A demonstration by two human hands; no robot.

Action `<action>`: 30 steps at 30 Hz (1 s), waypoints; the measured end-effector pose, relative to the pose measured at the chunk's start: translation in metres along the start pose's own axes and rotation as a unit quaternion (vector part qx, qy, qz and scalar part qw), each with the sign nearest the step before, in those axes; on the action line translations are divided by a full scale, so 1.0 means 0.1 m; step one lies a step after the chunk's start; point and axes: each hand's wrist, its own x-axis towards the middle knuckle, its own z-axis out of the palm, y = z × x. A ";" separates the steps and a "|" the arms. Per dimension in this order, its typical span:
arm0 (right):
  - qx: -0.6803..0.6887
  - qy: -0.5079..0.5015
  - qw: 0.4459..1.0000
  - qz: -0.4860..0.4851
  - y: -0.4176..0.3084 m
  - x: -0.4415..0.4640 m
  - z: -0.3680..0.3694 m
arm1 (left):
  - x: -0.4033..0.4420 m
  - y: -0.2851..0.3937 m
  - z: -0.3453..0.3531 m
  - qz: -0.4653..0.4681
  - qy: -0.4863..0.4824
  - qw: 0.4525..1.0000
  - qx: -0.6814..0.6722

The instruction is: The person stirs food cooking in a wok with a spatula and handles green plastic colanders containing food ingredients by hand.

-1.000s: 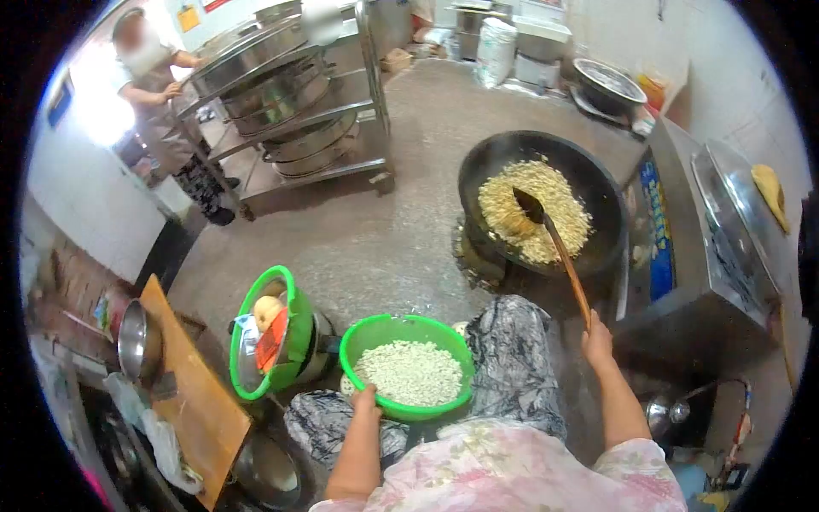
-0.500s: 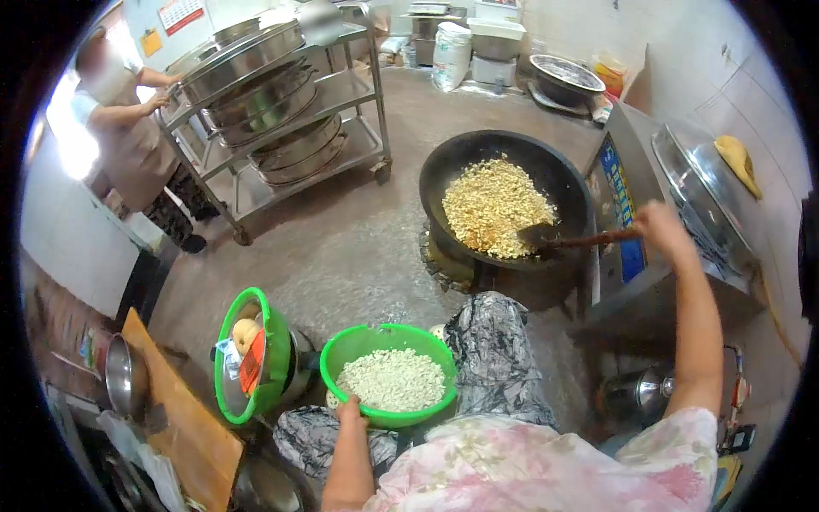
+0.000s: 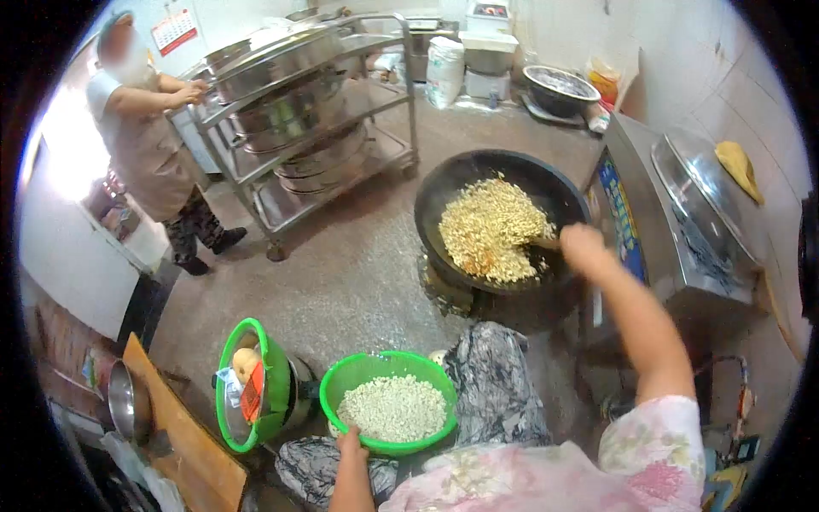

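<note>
My left hand (image 3: 351,442) is closed on the near rim of a green basin (image 3: 388,358), which rests at my lap with pale chopped pieces (image 3: 397,408) in it. My right hand (image 3: 583,246) reaches over a large black wok (image 3: 565,205), wrapped round the handle of a spatula (image 3: 547,243). The spatula's blade is mostly buried in the yellowish chopped food (image 3: 486,224) heaped in the wok. A browner patch shows at the near side of that food.
A second green-rimmed container (image 3: 266,341) stands left of the basin. Another person (image 3: 141,128) holds a steel trolley (image 3: 264,218) loaded with large pans. At right is a metal cabinet (image 3: 661,213) with a lid on it. A wooden board (image 3: 183,427) leans at lower left.
My right hand has moved left with the spatula, further over the wok, and the food has shifted. The person and trolley appear further right. My left hand stays on the basin.
</note>
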 end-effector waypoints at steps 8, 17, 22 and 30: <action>0.290 -0.185 0.924 0.168 -0.78 -0.22 1.28 | 0.24 -0.13 -0.07 -0.006 0.011 1.000 0.012; 0.926 -0.080 0.240 0.281 -0.81 -1.47 1.85 | 0.12 -0.13 0.01 -0.004 -0.002 1.000 -0.022; 0.813 -0.159 0.413 0.380 -0.65 -1.61 1.82 | 0.19 -0.16 0.00 -0.008 0.009 1.000 0.026; 0.861 0.009 0.371 0.348 -0.98 -1.71 1.51 | 0.07 -0.10 0.05 -0.003 0.010 1.000 -0.008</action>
